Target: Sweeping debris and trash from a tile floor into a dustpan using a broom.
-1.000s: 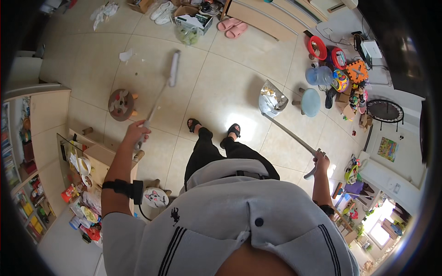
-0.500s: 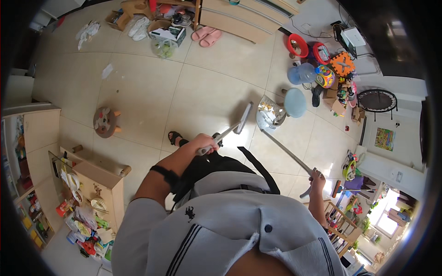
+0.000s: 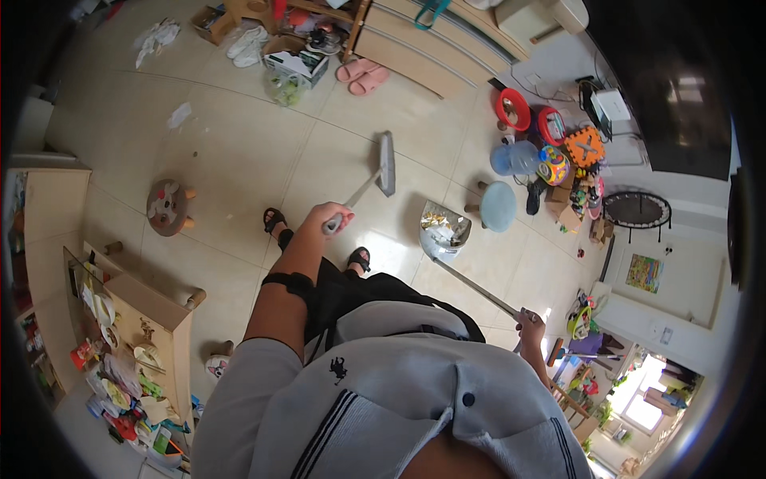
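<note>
The fingers of the left hand (image 3: 331,219) are curled tight around the top of a grey broom handle (image 3: 359,194), which slants away from the fist to the flat broom head (image 3: 387,163) lying on the pale tiled floor (image 3: 239,152) ahead of the person's sandalled feet (image 3: 275,219). The right hand (image 3: 531,323) is closed round the end of a long metal rod (image 3: 475,287); the grip looks full, though the hand is small at this edge of the view. The rod runs down to a dustpan (image 3: 441,229) standing on the tiles just right of the broom head, with light scraps inside it. Beside the dustpan stands a round blue stool (image 3: 499,206), and past it a heap of bright toys (image 3: 558,160). To the left sits a small wooden stool (image 3: 167,207), and a low wooden shelf (image 3: 155,319) full of oddments.
</note>
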Action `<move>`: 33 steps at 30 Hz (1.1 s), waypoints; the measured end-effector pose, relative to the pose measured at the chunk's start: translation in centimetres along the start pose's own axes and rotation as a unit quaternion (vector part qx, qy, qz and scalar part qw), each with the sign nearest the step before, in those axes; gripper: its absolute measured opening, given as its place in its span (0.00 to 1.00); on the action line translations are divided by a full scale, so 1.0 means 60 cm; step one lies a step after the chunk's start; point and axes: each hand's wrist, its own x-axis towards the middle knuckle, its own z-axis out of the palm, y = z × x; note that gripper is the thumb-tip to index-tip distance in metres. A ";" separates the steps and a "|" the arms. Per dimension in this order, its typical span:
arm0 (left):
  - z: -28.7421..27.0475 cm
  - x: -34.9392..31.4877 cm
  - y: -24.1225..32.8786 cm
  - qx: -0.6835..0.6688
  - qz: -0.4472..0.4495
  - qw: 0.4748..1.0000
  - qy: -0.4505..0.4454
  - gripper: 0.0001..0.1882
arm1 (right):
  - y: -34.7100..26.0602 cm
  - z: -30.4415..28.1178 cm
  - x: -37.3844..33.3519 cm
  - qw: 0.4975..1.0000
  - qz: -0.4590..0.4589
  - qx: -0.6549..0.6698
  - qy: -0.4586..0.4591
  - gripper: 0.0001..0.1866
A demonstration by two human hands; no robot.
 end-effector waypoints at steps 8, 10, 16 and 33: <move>-0.224 -0.299 0.079 -0.136 0.093 0.981 0.102 0.10 | -0.149 0.140 -0.039 0.996 -0.052 -0.035 -0.066 0.09; -0.300 -0.368 0.088 -0.135 0.094 0.976 0.139 0.09 | -0.181 0.183 -0.057 0.991 -0.088 -0.061 -0.080 0.10; -0.460 -0.514 0.179 -0.054 0.077 0.968 0.233 0.05 | -0.330 0.302 -0.132 0.970 -0.142 -0.138 -0.138 0.10; -0.454 -0.612 0.041 0.058 0.193 0.892 0.406 0.09 | -0.702 0.537 -0.219 0.851 -0.391 -0.170 -0.306 0.09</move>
